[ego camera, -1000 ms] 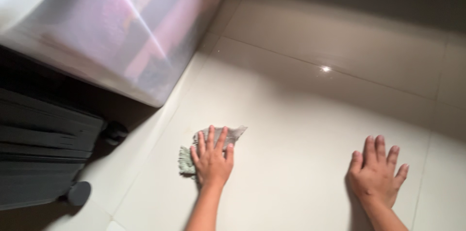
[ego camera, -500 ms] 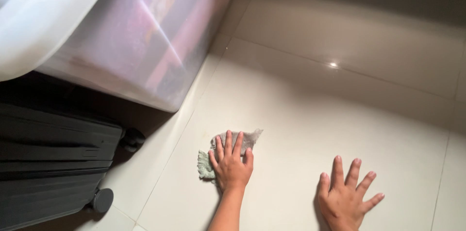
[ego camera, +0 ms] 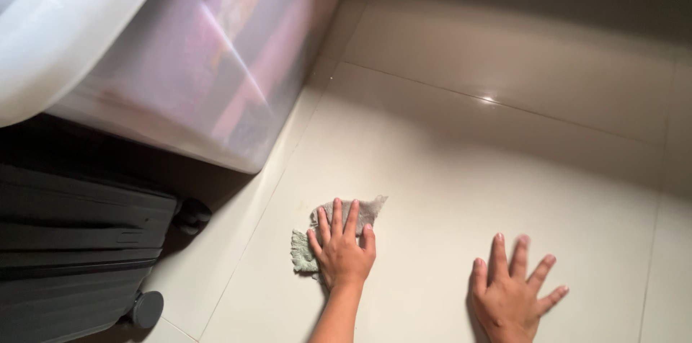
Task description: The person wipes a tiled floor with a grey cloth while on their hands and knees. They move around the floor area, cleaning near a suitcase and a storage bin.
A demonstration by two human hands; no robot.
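Grey cleaning rag (ego camera: pixel 339 231) lies flat on the tiled floor (ego camera: pixel 447 170), pinned under the left hand (ego camera: pixel 343 249), grip spread; right hand (ego camera: pixel 513 292), empty and splayed at 3 o'clock, has drawn nearer, suggesting wiping underway.

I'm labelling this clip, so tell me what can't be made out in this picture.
Head view:
- Cloth: its middle is hidden under the left hand.
- Right hand: wrist cut off by the bottom edge.
- Plastic bin: contents blurred behind the frosted wall; top cut off.
- Suitcase: cut off at the left edge, in shadow.
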